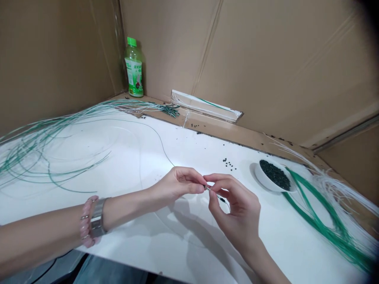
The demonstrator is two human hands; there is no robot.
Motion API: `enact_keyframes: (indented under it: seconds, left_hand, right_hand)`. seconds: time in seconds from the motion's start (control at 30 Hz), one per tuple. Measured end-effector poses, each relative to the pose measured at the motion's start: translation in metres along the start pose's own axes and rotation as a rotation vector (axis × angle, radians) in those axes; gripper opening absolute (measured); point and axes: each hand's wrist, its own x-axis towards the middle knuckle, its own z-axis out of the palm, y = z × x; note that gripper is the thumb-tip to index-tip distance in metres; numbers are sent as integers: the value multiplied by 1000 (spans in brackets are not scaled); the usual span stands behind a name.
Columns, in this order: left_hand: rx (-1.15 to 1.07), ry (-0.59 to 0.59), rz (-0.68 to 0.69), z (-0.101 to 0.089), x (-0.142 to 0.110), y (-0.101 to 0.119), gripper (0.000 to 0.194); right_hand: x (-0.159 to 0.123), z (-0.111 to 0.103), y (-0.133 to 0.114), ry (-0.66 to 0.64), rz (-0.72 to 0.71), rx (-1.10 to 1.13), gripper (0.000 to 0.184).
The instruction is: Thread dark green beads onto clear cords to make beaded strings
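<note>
the left hand (pixel 185 182) and right hand (pixel 235 199) nearly touch, each pinching a thin wire (pixel 217 195) over the white worktop (pixel 189 152), left of the bowl (pixel 265 182).

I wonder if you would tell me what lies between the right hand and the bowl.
In the head view, only bare white table lies between the right hand and the bowl.
</note>
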Motion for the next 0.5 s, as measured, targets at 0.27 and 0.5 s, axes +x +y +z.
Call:
enact_keyframes:
  seconds: [0.27, 0.5]
  left_hand:
    - [44, -45, 80, -4, 3, -4, 8]
    - [184, -75, 145, -5, 4, 2, 8]
  right_hand:
    - [-1, 0, 3, 8, -14, -61, 15]
    - [-2, -2, 2, -7, -29, -86, 15]
